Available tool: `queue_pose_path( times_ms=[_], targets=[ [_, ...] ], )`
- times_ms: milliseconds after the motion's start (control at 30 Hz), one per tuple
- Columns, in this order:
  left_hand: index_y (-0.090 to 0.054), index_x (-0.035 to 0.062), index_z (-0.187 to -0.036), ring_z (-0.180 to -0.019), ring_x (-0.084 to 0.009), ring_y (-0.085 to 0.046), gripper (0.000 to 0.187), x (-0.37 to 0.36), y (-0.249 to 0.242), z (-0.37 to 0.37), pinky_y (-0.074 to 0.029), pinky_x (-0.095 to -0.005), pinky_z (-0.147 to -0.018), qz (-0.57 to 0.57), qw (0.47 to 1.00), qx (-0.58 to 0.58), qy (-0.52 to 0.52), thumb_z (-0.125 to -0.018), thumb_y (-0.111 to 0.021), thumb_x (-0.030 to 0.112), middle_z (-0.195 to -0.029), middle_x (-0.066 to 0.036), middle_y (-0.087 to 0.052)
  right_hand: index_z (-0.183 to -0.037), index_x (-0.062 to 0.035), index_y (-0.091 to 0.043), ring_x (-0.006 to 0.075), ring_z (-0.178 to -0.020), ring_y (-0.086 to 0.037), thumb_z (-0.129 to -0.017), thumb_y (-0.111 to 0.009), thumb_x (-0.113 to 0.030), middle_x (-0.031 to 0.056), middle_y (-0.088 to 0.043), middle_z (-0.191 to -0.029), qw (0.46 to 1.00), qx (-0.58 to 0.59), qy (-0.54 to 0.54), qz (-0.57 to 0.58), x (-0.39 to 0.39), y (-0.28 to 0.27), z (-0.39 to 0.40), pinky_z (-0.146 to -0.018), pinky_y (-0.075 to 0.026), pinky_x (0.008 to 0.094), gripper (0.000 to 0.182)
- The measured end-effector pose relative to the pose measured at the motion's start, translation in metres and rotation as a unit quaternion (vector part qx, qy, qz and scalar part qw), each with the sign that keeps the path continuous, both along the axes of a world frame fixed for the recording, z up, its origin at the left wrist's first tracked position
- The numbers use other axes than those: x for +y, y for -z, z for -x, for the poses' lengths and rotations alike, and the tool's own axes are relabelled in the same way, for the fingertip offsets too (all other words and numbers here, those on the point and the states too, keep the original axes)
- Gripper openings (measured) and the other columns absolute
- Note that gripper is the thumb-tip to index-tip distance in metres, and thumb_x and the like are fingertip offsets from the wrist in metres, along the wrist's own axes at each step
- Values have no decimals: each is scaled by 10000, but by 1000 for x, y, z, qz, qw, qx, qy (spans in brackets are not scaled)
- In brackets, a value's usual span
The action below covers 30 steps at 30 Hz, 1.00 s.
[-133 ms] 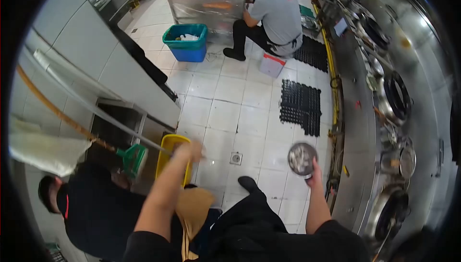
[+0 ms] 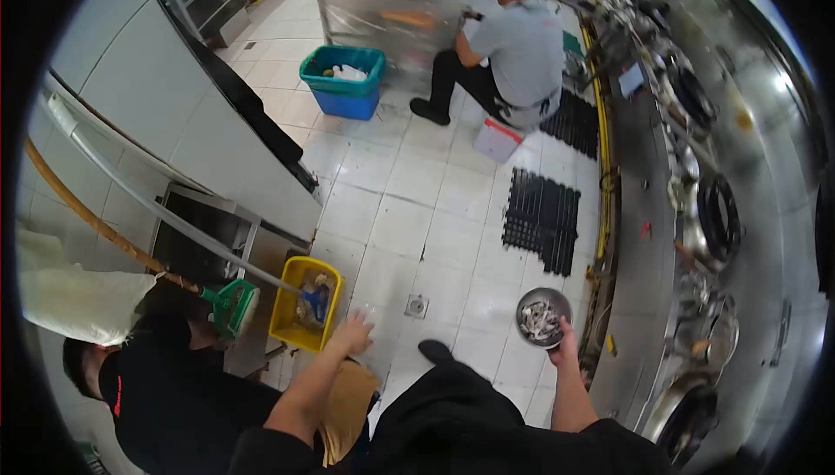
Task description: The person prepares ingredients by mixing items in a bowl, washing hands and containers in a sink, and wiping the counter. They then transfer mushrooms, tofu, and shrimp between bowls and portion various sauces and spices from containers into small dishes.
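My right hand (image 2: 565,346) grips a round metal bowl (image 2: 555,296) by its near edge. Pale, greyish-white strips of food (image 2: 540,320) lie in it; their kind I cannot make out. On the other side, my left hand (image 2: 352,334) is open and empty, its fingers spread above the tiled floor. It is just right of a yellow bin (image 2: 285,323), apart from it. Inside that bin are brownish scraps and a blue object (image 2: 315,301), at the lower end of a long grey pole (image 2: 187,224).
A person in black (image 2: 187,392) bends at my left, beside a green-headed brush (image 2: 233,308). Ahead, a person in grey (image 2: 522,62) sits low near a blue bin (image 2: 346,103). Black mats (image 2: 541,218) lie on the floor. A steel counter with pans (image 2: 718,223) runs along the right.
My left hand has drawn back from over the yellow bin, towards me, and its contents now show. The bowl in my right hand appears slightly lower in view.
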<state>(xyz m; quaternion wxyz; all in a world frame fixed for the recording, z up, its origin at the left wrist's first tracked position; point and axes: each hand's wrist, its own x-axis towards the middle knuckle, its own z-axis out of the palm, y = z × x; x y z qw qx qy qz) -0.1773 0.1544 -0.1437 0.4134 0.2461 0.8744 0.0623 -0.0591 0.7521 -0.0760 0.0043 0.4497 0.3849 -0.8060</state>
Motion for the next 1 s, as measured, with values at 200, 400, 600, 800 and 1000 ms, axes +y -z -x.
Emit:
queue_pose_path(
  times_ms=[200, 400, 600, 800, 1000],
  targets=[
    [-720, 8, -1246, -1175, -372, -691, 508, -75, -1, 43, -523, -457, -1028, -66, 949, -200, -236, -907, -782, 382, -1243, -232, -724, -1371, -31, -593, 274, -1129, -697, -1020, -653, -232, 114, -710, -1241, 967, 17, -251, -47, -27, -68, 298, -1016, -556, 461, 409],
    [-703, -15, -1202, -1061, -235, -726, 351, -60, -12, 235, -593, -377, -899, -334, 766, -95, -541, -998, -731, 269, -1174, -141, -745, -1307, -20, -646, 256, -1030, -726, -953, -747, -231, 105, -730, -1161, 877, 18, -479, 12, -154, -76, 603, -927, -598, 447, 425],
    [7, 428, -1665, -1451, -422, -428, 941, -22, -159, 586, -498, -694, -990, -705, 411, -291, -500, -1015, -671, 480, -1729, -114, -137, -1238, -9, -667, 271, -981, -750, -951, -738, -280, 125, -758, -1121, 874, 91, -473, 66, -325, -68, 833, -906, -610, 450, 402],
    [-450, 192, -1503, -1209, -254, -648, 602, -132, -182, 912, -576, -486, -994, -637, 463, -222, -574, -1010, -689, 441, -1395, -69, -583, -1176, 17, -695, 247, -921, -742, -994, -692, -232, 112, -754, -1060, 847, 194, -470, -155, -490, -97, 1099, -834, -587, 389, 308],
    [-502, 180, -1441, -1042, -229, -737, 501, -308, -187, 1094, -652, -423, -816, -657, 329, -77, -673, -1056, -594, 487, -1239, -69, -702, -1284, 33, -626, 379, -1105, -649, -934, -719, -170, 222, -676, -1203, 554, 451, -471, -517, -707, -177, 1307, -923, -524, 441, 415]
  ],
)
